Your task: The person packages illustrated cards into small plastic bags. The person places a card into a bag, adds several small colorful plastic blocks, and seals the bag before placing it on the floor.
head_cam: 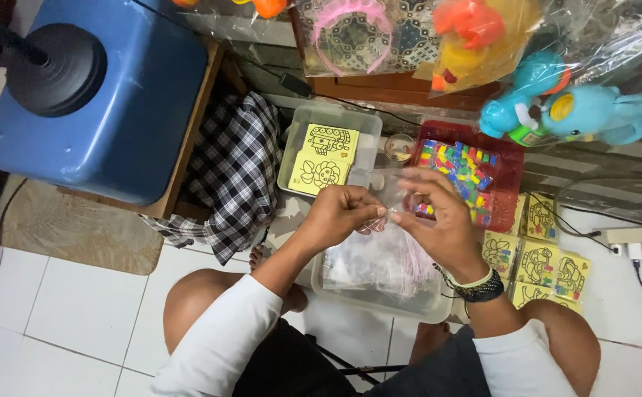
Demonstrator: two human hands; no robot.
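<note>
Here, a small clear bag (383,192) is held up between both hands, above a clear tray (379,298) of more clear bags (379,261). The left hand (339,213) pinches the bag's lower edge, fingers curled tight on the plastic. The right hand (442,217) grips it from the other side, thumb and fingertips narrowed onto the film; whether something small sits inside the bag cannot be told. The right wrist wears a dark and pale bracelet (479,285).

Just behind the hands lies a red tray (508,165) filled with small coloured packets (460,173), and beside it a clear bin (299,132) holding yellow cards (324,158) printed with line drawings. A small round pot (398,147) stands between the two. More yellow cards (545,257) are spread on the white tiled floor (78,309) to the right, near a white power strip (637,237).

Farther off, a checked cloth (232,173) lies left of the bin, a blue tub (115,103) sits on a wooden stand, and bagged plastic toys (556,110) hang at the top.
</note>
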